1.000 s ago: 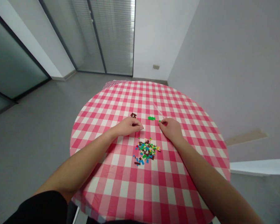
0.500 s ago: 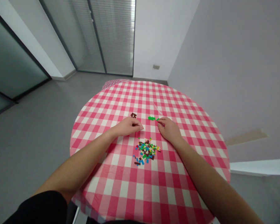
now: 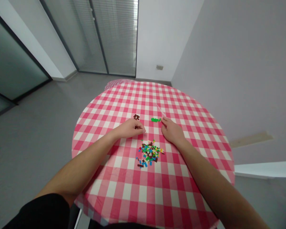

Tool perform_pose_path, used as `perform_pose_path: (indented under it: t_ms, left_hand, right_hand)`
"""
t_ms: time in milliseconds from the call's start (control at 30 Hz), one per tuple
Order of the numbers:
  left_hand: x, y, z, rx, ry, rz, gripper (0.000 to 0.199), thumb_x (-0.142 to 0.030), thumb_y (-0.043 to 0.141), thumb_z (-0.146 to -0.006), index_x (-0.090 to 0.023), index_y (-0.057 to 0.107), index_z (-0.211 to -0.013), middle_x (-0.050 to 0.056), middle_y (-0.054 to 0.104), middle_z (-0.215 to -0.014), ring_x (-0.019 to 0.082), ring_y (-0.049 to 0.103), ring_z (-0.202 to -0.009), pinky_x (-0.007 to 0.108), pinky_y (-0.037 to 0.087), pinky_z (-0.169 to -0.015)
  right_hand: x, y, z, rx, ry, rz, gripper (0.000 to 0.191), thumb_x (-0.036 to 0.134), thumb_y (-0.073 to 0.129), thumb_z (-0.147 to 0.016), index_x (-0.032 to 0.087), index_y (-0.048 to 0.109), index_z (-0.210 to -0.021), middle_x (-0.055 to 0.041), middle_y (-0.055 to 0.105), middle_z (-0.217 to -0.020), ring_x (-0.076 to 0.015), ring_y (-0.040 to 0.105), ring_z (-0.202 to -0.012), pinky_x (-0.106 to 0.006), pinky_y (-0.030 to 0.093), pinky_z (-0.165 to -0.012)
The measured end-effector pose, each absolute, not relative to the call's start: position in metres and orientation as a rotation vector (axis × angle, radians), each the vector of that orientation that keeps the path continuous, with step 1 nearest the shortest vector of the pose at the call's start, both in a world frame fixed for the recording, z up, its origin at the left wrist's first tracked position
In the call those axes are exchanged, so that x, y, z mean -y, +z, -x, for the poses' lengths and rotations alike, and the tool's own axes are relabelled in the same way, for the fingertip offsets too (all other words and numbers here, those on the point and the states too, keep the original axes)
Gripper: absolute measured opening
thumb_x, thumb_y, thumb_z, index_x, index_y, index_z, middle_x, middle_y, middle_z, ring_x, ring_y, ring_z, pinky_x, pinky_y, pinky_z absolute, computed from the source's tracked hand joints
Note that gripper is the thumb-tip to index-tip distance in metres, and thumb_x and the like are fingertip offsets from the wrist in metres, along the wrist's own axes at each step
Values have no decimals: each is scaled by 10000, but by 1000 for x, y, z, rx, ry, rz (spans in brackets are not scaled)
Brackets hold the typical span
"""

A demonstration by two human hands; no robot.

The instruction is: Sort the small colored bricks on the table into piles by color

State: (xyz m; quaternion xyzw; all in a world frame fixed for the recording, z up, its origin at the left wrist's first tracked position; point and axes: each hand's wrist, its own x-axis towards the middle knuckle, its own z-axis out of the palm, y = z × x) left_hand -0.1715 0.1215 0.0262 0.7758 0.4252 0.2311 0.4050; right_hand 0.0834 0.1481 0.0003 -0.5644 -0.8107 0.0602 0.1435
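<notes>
On the checked tablecloth, a mixed heap of small coloured bricks lies between my forearms. Beyond it sits a small group of green bricks, with the fingertips of my right hand at its right end. Those fingers are bent, and whether they grip a green piece cannot be made out. My left hand rests on the left, its fingers curled together; anything inside them is too small to tell. Just behind it lie several dark brown bricks, partly hidden by the hand.
The round table carries a red and white checked cloth. Past its far edge stand glass doors with blinds and a white wall. A grey wall rises on the right.
My right fingertips have shifted slightly, and the green piece near them now lies against the green group. My left hand has barely moved.
</notes>
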Motion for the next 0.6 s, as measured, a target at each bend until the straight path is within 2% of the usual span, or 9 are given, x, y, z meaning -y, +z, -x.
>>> perform_pose_path:
  t_ms: [167, 267, 367, 467, 600]
  left_hand:
    - [-118, 31, 169, -992, 497, -2006, 179, -227, 601, -793, -170, 764, -837, 53, 750, -821, 154, 646, -706, 252, 460, -666]
    - [-117, 33, 168, -951, 436, -2039, 172, -190, 607, -786, -172, 767, -847, 60, 758, -853, 166, 665, -750, 258, 463, -699]
    - [-117, 34, 169, -926, 363, -2099, 176, -155, 611, -775, -179, 769, -848, 53, 757, -832, 160, 660, -729, 250, 448, -675]
    - [-117, 34, 169, -915, 318, -2171, 177, -126, 622, -747, -192, 769, -820, 31, 742, -767, 142, 624, -652, 241, 417, -622]
    - [-117, 33, 167, -892, 310, -2219, 168, -116, 632, -724, -203, 767, -773, 25, 726, -738, 143, 608, -637, 246, 401, -612]
  right_hand:
    - [-147, 1, -82, 2359, 185, 1647, 427, 184, 451, -914, 181, 598, -1314, -114, 517, -1436, -307, 539, -1259, -445, 506, -963]
    - [-146, 1, -83, 2333, 162, 1623, 431, 209, 478, -903, 163, 592, -1316, -138, 513, -1432, -308, 547, -1238, -431, 507, -946]
    - [-142, 3, -85, 2307, 173, 1504, 384, 236, 520, -888, 145, 637, -1243, -154, 610, -1287, -284, 592, -1147, -394, 509, -916]
    - [-135, 10, -83, 2344, 297, 1288, 283, 229, 518, -895, 173, 698, -1105, -109, 688, -1083, -229, 638, -993, -350, 515, -863]
    - [-126, 18, -77, 2382, 411, 1109, 240, 219, 518, -899, 189, 712, -1037, -87, 694, -1022, -206, 642, -940, -340, 514, -833]
